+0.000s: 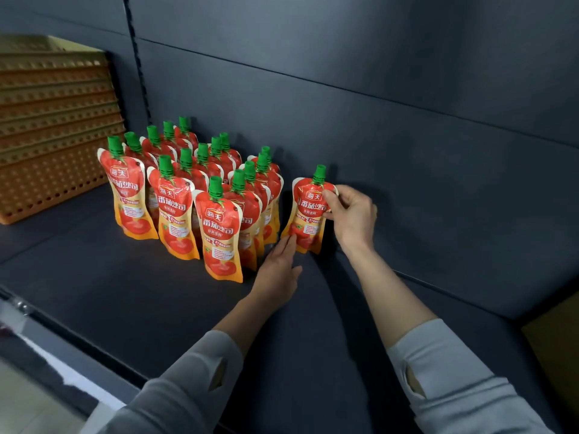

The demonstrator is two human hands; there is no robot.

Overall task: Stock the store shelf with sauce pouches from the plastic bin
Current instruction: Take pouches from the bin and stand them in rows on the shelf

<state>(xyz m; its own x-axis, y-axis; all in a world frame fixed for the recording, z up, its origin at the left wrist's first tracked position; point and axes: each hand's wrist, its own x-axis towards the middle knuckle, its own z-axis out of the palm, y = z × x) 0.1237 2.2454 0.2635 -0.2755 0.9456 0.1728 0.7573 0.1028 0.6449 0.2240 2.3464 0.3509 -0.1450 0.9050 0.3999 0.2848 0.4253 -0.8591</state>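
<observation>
Sauce pouch (308,214) being stood right of stocked rows (200,189): top being pinched by right hand (351,214), base being steadied by flat left hand (279,270). Next likely calls for gentle release.

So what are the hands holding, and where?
The right hand pinches the sauce pouch by its upper side edge; the left hand only touches its bottom corner.

**One pouch apart from the rows**

I saw the stocked pouches (175,211) standing upright on the dark shelf (125,292) in three rows running toward its back wall. They were red and orange with green caps, labels facing the front edge. The lone pouch (308,211) stood just right of them near the back wall, with a gap between. My right hand (351,214) pinched its upper edge, and my left hand (280,270) touched its base with straight fingers.
</observation>
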